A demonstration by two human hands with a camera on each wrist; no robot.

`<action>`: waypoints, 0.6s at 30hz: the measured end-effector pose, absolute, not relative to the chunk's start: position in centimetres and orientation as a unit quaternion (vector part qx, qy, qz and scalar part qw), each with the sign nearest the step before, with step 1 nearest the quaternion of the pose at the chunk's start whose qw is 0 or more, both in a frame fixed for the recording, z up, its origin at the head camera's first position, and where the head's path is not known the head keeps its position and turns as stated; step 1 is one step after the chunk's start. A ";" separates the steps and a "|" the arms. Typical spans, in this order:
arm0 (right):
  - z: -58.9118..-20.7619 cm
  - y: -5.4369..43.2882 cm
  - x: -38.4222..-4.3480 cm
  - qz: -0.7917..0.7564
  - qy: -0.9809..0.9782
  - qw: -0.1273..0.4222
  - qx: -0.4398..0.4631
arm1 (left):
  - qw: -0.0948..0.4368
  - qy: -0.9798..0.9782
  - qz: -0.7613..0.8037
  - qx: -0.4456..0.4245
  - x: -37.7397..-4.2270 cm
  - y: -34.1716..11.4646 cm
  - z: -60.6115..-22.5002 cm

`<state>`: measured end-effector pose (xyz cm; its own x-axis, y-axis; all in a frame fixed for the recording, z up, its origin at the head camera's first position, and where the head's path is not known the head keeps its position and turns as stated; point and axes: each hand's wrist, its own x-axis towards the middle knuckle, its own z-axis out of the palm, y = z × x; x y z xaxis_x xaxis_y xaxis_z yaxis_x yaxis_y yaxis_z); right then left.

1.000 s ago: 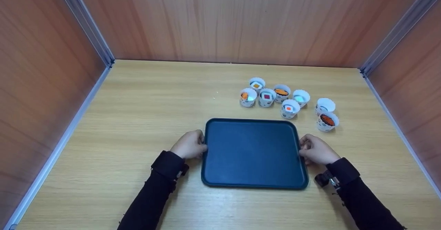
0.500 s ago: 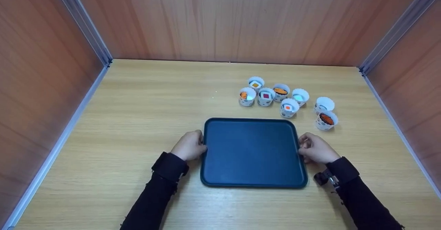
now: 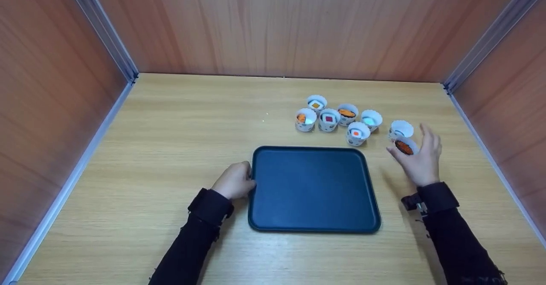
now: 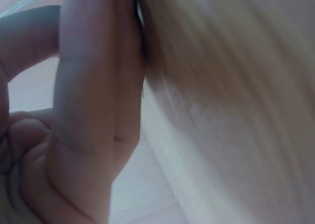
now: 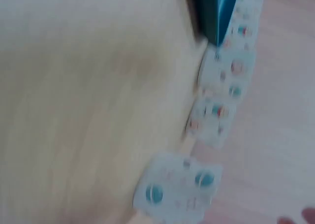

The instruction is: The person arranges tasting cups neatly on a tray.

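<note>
A dark blue-green rectangular tray (image 3: 313, 191) lies on the table in the head view. My left hand (image 3: 233, 180) pinches its left rim; the left wrist view shows the bent fingers (image 4: 88, 101) close up, most of the tray out of sight. Right of the tray, my right hand (image 3: 422, 163) has its thumb and fingers spread around a small white patterned paper cup (image 3: 406, 146) with a reddish-brown oval piece inside. Blurred, the right wrist view has a cup (image 5: 177, 189) apart from the fingertips (image 5: 309, 214). Just behind that cup stands another paper cup (image 3: 401, 129).
Several more paper cups stand behind the tray, among them one with a white and red piece (image 3: 357, 134) and one with an orange piece (image 3: 306, 120). Wooden panels with grey metal edging enclose the table (image 3: 179, 118) at the back and sides.
My right hand has let go of the tray's right rim and moved up and right to the cup with the reddish-brown piece. The left hand and tray stay in place.
</note>
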<state>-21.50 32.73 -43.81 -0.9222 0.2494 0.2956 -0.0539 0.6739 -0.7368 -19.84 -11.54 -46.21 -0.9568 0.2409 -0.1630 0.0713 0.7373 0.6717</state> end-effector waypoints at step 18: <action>-45.4 35.1 -23.7 0.375 -0.913 0.017 -0.161 | 0.131 0.920 0.359 0.083 -19.7 -11.6 -46.1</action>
